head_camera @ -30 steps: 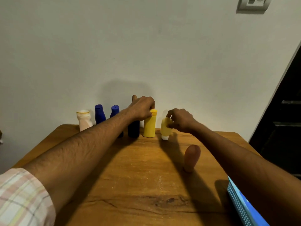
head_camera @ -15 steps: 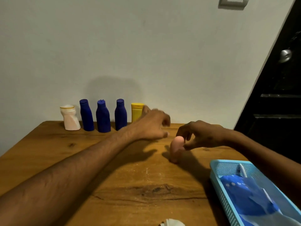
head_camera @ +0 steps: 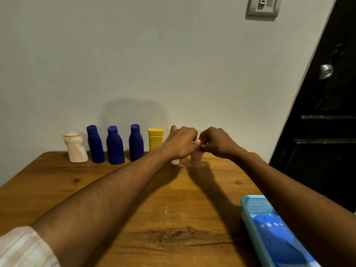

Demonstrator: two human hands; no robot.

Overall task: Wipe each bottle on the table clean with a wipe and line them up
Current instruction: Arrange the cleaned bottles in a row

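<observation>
A row of bottles stands along the wall at the back of the wooden table [head_camera: 134, 189]: a dented white bottle [head_camera: 75, 148], three dark blue bottles [head_camera: 115, 145], and a yellow tube [head_camera: 155, 139]. Right of them, the white cap [head_camera: 175, 161] of a small yellow tube shows under my left hand. A pink bottle [head_camera: 196, 155] stands upright at the right end of the row. My right hand [head_camera: 215, 142] pinches its top. My left hand [head_camera: 180, 144] is curled against its left side, fingers touching it.
A light blue plastic basket [head_camera: 250, 204] holding a blue pack sits at the table's front right edge, under my right forearm. A dark door with a metal knob [head_camera: 326, 71] stands to the right. A wall switch [head_camera: 263, 6] is high on the wall.
The pink bottle went from mid-table back to the right end of the row, carried by my right hand. My left hand moved back with it to its left side.
</observation>
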